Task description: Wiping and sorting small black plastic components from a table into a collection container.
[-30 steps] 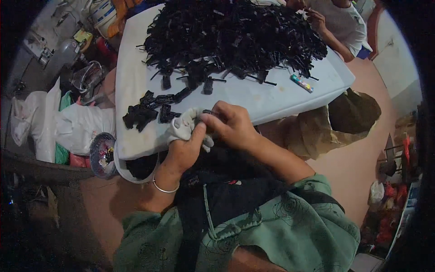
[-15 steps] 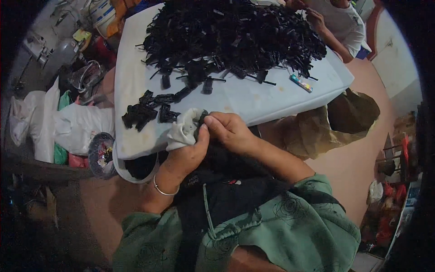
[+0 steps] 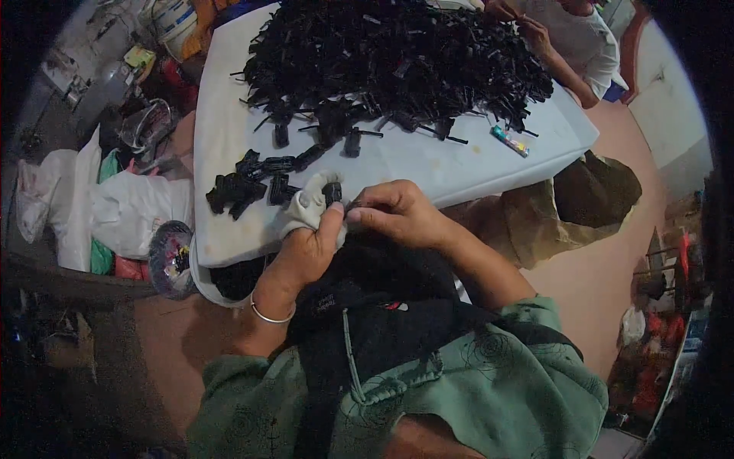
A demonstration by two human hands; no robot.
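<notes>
My left hand (image 3: 310,252) is closed around a black plastic part (image 3: 332,193), its thumb pressing on the part's lower end. A whitish cloth (image 3: 304,210) is bunched about the fingers of that hand, behind the part. Close on the right, my right hand (image 3: 397,213) has thumb and fingers pinched together beside the part. Something small and dark shows at those fingertips, too small to name. Several similar black parts (image 3: 235,191) lie loose on the white-covered table (image 3: 405,172), just beyond my left hand.
A large heap of black parts (image 3: 390,65) covers the table's far side. A small colourful packet (image 3: 510,141) lies near its right edge. Another person (image 3: 569,46) works at the far right. An open brown sack (image 3: 535,229) stands right; white bags (image 3: 141,214) and a bowl (image 3: 172,260) are left.
The black part in my left hand now stands more upright and shows more fully. My right hand has shifted slightly right, away from it, fingers still pinched.
</notes>
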